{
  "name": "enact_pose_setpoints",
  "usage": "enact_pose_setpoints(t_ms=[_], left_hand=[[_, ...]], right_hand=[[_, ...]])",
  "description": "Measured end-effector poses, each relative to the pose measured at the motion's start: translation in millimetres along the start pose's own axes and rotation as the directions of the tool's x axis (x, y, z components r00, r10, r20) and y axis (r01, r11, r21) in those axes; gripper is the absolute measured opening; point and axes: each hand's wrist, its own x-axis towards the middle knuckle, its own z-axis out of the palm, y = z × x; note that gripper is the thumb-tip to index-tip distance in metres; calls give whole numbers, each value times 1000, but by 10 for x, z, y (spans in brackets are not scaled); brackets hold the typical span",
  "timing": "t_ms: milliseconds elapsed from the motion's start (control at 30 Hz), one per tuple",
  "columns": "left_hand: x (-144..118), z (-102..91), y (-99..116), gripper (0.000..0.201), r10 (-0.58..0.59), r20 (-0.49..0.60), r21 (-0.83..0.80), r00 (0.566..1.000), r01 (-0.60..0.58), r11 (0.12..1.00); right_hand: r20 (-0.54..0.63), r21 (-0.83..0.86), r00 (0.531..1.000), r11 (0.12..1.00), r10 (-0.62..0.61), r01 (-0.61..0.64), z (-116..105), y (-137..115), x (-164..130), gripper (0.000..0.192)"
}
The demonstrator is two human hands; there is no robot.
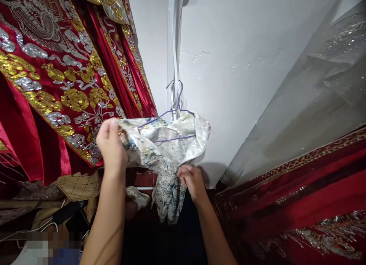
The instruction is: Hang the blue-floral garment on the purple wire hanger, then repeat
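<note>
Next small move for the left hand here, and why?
Probably ease the left hand inward so the patterned garment settles over the left end of the purple hanger. That hand holds the fabric stretched out past that end, while the opposite side drapes over the right end.

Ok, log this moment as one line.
Left hand: gripping patterned garment | right hand: pinching garment | purple hanger: partly inside garment

No text, label or number legible; area below left grip (111, 143) perhaps too dim to judge.
</note>
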Motion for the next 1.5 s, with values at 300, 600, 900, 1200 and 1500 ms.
enact_pose_setpoints(t_ms=[300,600,900,1200,1500], left_hand=[[-969,-505,-837,21,-672,64,-292,738,658,694],[-1692,-246,-582,28,-638,324,-139,699,702,699],[-1971,145,181,30,-371,712,60,597,474,878],[-1523,3,221,30,-216,734,187,643,114,976],[-1047,-230,-227,52,-410,886,428,217,-42,903]], right_hand=[[77,133,996,990,46,-56,115,115,-418,25],[295,-221,938,968,181,-117,-223,334,-497,28],[106,269,937,898,332,-348,-317,304,-401,61],[234,430,925,821,300,-375,-122,-91,-382,28],[313,-140,947,983,-69,118,-526,-611,172,16]])
